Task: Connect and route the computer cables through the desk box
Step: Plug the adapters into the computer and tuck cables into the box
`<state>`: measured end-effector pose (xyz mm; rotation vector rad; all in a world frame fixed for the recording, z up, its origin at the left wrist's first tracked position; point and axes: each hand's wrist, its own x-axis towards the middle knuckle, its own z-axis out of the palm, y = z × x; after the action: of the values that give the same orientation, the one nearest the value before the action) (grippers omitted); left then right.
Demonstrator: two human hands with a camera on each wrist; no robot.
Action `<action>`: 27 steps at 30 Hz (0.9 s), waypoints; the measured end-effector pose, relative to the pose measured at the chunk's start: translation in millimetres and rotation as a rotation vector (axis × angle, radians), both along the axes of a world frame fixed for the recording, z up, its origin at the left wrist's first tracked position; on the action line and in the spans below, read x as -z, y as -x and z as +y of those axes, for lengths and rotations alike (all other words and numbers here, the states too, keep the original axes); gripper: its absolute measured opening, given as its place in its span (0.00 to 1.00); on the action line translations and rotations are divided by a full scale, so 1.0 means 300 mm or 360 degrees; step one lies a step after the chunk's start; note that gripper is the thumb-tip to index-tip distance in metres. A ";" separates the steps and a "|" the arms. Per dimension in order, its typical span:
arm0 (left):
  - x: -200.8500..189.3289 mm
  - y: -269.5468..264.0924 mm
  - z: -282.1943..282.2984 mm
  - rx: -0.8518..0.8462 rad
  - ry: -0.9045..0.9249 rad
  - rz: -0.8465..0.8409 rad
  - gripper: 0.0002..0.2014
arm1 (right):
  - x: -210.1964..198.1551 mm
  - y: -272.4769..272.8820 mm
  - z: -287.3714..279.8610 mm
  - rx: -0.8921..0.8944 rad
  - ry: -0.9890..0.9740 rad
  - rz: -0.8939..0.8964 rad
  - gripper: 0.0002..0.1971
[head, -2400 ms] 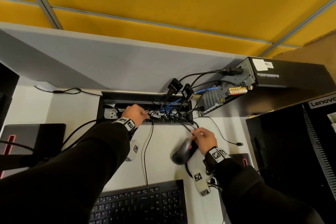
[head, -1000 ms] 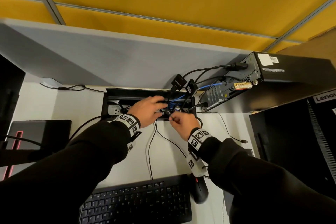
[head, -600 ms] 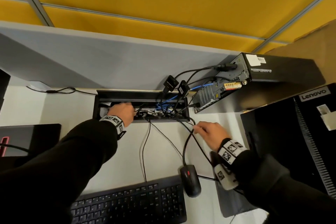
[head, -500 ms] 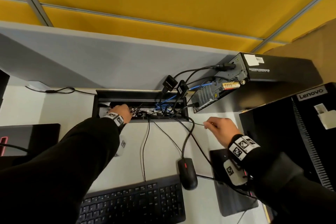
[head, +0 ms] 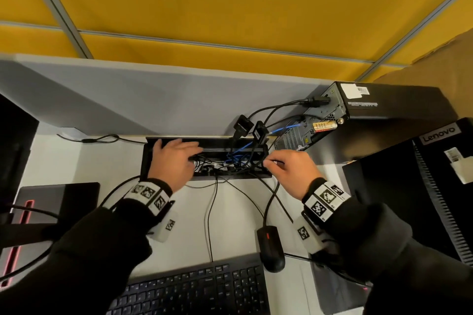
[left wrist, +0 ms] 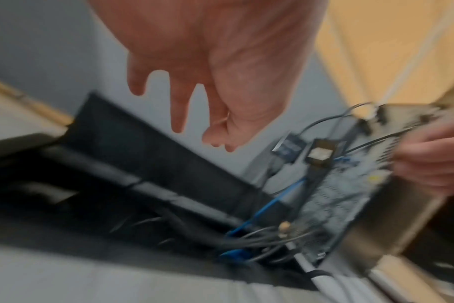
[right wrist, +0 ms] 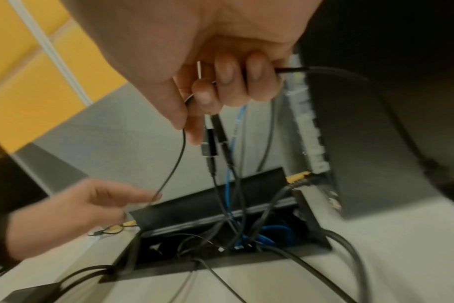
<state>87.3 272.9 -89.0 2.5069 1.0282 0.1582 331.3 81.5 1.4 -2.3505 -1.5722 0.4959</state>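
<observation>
- The right hand (head: pixel 294 174) has its fingers curled tight around a thin black cable (right wrist: pixel 174 164), with thumb and fingertips pinched together; a small white-tipped plug end shows between the fingers in the right wrist view.
- The left hand (head: pixel 174 161) is loosely spread, fingers relaxed and holding nothing, hovering over the left part of the desk box (head: pixel 163 140).
- The desk box, a black recessed tray with its lid up, lies directly under and between both hands; blue cables (head: pixel 240 148) and black ones tangle in its right half, just left of the right hand.
- Two black adapters (head: pixel 243 125) hang on cables just beyond the box, between the hands.
- Beyond the right hand lies a small black computer (head: pixel 384 105) with a white label, writing too small to read, cables plugged into its rear.
- Right of the right hand stands a black tower marked "Lenovo" (head: pixel 439 133).
- Nearer than the hands: a black mouse (head: pixel 271 248) and a black keyboard (head: pixel 199 291).
</observation>
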 end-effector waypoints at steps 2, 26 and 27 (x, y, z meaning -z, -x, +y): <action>-0.101 -0.045 -0.084 0.0144 0.0242 -0.0412 0.27 | -0.025 0.034 0.036 -0.0058 -0.0067 -0.0056 0.14; -0.481 -0.395 -0.188 0.0727 0.0783 -0.0620 0.10 | -0.267 -0.045 0.011 0.0067 -0.0151 0.0007 0.01; -0.483 -0.409 -0.186 0.0603 0.0919 -0.0708 0.09 | -0.281 -0.050 0.006 0.0139 -0.0188 0.0014 0.04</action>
<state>209.9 217.0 55.9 1.9599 0.3410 0.2483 346.4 83.1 85.7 -2.3130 -1.4465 0.3828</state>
